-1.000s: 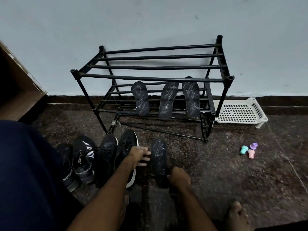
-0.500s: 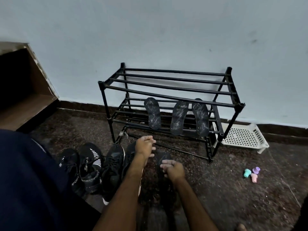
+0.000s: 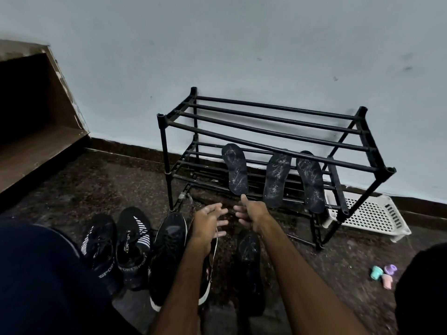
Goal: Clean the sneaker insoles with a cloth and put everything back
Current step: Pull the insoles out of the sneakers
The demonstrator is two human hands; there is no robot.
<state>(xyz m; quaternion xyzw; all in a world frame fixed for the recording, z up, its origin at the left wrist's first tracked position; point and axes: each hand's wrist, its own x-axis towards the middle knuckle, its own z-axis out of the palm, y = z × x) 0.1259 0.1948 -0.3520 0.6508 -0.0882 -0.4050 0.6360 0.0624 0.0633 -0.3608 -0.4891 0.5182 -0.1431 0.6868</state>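
Three dusty black insoles lean on the lower tier of a black shoe rack [image 3: 263,134]: a left insole [image 3: 235,169], a middle insole [image 3: 276,180] and a right insole [image 3: 312,181]. A fourth insole [image 3: 249,262] lies flat on the floor below my right arm. My left hand [image 3: 208,221] and my right hand [image 3: 251,212] hover side by side in front of the rack, fingers spread, holding nothing. Two black sneakers with white soles [image 3: 169,252] stand under my left arm, with two striped black sneakers [image 3: 133,243] further left. No cloth shows.
A white perforated plastic tray [image 3: 372,216] sits on the floor behind the rack's right leg. Three small pastel caps [image 3: 384,274] lie at the right. A brown wooden shelf [image 3: 36,146] stands at the left. My dark-clad knees fill both lower corners.
Both hands have let go of the floor insole and lifted forward toward the rack, fingers spreading. My head has shifted, so the rack sits further right and lower in view.
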